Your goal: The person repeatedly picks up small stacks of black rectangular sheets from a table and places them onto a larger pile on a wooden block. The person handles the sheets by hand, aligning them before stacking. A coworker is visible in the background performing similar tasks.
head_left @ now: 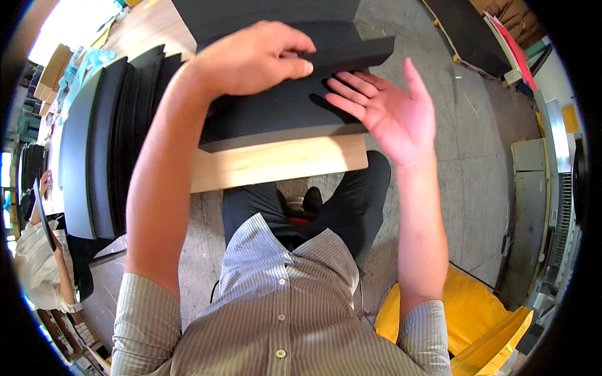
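A black foam-like sheet (pixel 269 119) lies near the front of a pale wooden tabletop (pixel 282 164). Over its right part a black strip or flap (pixel 360 55) stands raised at an angle. Above the sheet, my left hand (pixel 260 59) is curled, thumb close to the bent fingers; whether the flap's edge runs between them is hidden. My right hand (pixel 398 116) is open, palm turned up, thumb spread. Its fingertips are at the sheet's right side just below the flap, and I see nothing in the palm.
Several black sheets (pixel 106 150) stand stacked on the left. Another black panel (pixel 269 15) is at the far side. A yellow bag (pixel 470 313) lies at lower right, near a grey metal cabinet (pixel 530 207). A person in a white top (pixel 44 263) works at far left.
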`<action>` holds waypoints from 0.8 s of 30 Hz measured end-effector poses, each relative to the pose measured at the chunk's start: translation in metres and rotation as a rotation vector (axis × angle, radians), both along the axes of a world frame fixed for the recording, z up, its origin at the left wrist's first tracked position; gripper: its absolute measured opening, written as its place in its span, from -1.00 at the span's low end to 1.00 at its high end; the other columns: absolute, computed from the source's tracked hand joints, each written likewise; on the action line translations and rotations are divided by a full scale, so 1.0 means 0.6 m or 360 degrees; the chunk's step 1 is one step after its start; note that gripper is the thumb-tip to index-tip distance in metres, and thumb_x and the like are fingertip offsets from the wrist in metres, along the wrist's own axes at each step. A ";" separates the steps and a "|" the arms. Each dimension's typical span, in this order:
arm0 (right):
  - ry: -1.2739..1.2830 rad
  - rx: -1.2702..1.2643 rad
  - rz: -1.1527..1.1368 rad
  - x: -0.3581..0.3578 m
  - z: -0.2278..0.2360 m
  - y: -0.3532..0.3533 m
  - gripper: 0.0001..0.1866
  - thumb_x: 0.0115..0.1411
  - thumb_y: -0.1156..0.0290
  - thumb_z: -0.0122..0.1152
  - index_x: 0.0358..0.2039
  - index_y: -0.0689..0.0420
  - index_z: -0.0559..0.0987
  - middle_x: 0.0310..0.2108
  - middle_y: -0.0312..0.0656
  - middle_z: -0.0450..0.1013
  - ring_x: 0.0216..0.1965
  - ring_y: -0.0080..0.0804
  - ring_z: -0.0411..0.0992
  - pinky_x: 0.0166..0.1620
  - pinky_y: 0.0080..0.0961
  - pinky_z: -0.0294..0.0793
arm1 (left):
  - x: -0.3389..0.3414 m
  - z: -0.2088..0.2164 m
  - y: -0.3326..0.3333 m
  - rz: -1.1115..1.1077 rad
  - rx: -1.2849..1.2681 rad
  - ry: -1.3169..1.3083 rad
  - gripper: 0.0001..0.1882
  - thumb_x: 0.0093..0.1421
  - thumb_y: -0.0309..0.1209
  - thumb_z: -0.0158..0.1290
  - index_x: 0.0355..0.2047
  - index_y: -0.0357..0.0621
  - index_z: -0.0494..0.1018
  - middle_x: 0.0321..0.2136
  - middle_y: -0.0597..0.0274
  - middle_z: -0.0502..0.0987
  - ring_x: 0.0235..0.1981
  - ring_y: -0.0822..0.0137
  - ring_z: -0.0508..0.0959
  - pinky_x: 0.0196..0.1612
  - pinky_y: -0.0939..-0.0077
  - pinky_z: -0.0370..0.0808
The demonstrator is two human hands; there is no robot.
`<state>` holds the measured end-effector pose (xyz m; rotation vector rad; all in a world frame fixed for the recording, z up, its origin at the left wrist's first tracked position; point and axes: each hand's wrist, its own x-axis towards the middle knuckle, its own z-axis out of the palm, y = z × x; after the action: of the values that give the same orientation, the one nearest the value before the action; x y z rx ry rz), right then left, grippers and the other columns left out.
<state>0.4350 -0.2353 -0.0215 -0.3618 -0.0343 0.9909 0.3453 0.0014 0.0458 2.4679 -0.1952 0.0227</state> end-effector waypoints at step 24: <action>0.0089 0.0120 -0.0049 -0.001 -0.011 0.012 -0.49 0.41 0.14 -0.12 0.18 0.27 0.36 0.24 0.11 0.29 0.27 0.16 0.22 0.27 0.33 0.16 | -0.027 -0.012 -0.028 -0.0087 0.0235 -0.0081 -0.63 0.08 -0.30 0.22 -0.12 -0.19 0.54 -0.30 0.00 0.61 -0.42 0.09 0.59 -0.28 0.27 0.52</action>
<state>0.4342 -0.2281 -0.0280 -0.2646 -0.0155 0.9663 0.3289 -0.0154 0.0386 2.6093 -0.2959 0.0490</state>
